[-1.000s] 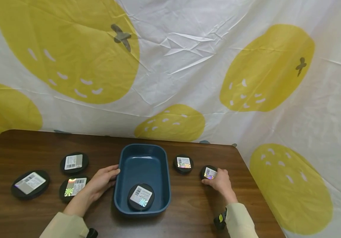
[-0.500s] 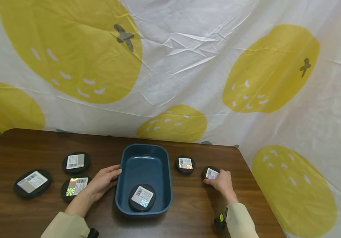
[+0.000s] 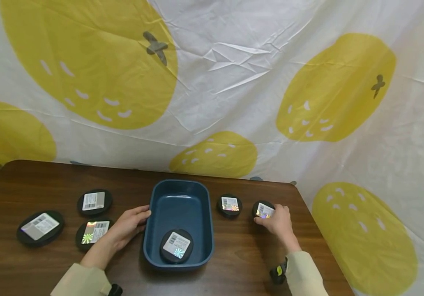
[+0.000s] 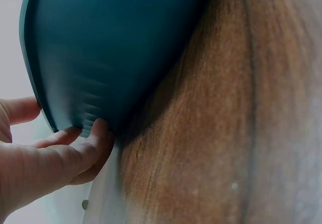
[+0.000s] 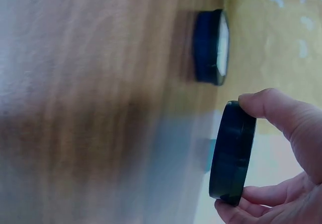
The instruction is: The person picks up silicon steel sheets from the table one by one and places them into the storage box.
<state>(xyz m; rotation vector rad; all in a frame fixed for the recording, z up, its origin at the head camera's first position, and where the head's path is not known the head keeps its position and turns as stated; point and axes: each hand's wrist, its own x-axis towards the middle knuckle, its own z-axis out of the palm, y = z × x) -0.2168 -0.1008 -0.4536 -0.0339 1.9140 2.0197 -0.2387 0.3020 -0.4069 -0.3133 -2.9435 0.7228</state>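
My right hand (image 3: 278,222) pinches a round, flat black case (image 3: 265,209) with a silvery white label. In the right wrist view this case (image 5: 232,153) is tilted on edge between thumb and fingers and looks clear of the table. My left hand (image 3: 128,226) holds the left side of a deep blue rectangular tray (image 3: 212,230). In the left wrist view the thumb (image 4: 25,109) is at the tray's rim and the fingers touch its outer wall. Inside the tray's near end lies another labelled black case (image 3: 176,246).
One black case (image 3: 229,205) lies between the tray and my right hand. Left of the tray are more black cases: a far one (image 3: 94,202), a near one (image 3: 93,234) partly behind my left arm, and a larger one (image 3: 40,228). A lemon-patterned curtain (image 3: 234,102) hangs behind the wooden table (image 3: 234,275).
My right hand has moved slightly up and right in the head view, with the black case rising in its grip. My left hand and the tray stay in place; the head view shifted slightly.
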